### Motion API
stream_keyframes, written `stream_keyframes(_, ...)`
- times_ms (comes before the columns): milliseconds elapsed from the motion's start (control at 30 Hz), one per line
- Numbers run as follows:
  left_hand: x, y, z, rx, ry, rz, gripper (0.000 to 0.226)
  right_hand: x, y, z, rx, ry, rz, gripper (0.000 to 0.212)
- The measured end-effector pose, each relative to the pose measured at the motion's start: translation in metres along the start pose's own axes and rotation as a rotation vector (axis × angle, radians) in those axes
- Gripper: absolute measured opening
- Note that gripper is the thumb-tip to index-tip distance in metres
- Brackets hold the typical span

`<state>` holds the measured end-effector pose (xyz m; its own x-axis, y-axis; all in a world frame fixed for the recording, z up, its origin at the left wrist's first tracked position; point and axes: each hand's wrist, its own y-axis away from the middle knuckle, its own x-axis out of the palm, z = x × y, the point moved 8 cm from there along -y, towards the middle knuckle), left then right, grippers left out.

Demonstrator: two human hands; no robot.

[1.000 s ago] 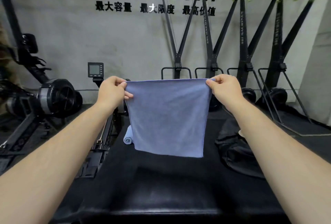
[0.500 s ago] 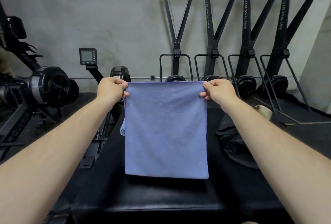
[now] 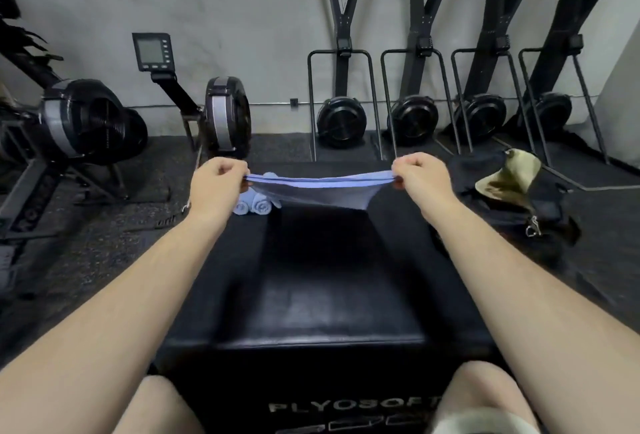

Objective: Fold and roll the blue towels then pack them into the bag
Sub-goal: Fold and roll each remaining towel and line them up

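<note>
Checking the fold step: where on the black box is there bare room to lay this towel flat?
The near and middle top of the black box is bare, bordered by the two forearms and the front edge. It is crowded at the far left, where rolled towels lie, and to the right by the open black bag. Left hand and right hand pinch the towel above the far end.

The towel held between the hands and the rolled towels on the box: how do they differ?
The held towel is unrolled and stretched out wide; the rolled towels are wound into tight cylinders. The held towel hangs in the air, pinched at its corners by the left hand and right hand; the rolled towels lie untouched on the black box, side by side near its far left corner. All are the same light blue cloth.
</note>
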<state>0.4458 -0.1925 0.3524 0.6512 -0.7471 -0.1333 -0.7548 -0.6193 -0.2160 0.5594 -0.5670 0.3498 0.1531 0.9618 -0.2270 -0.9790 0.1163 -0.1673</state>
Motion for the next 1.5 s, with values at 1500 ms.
stream_keyframes(1500,0.006,0.194,0.153,0.670,-0.790,0.544,0.017,0.062,0.214,-0.152,-0.598,0.724,0.395,0.014)
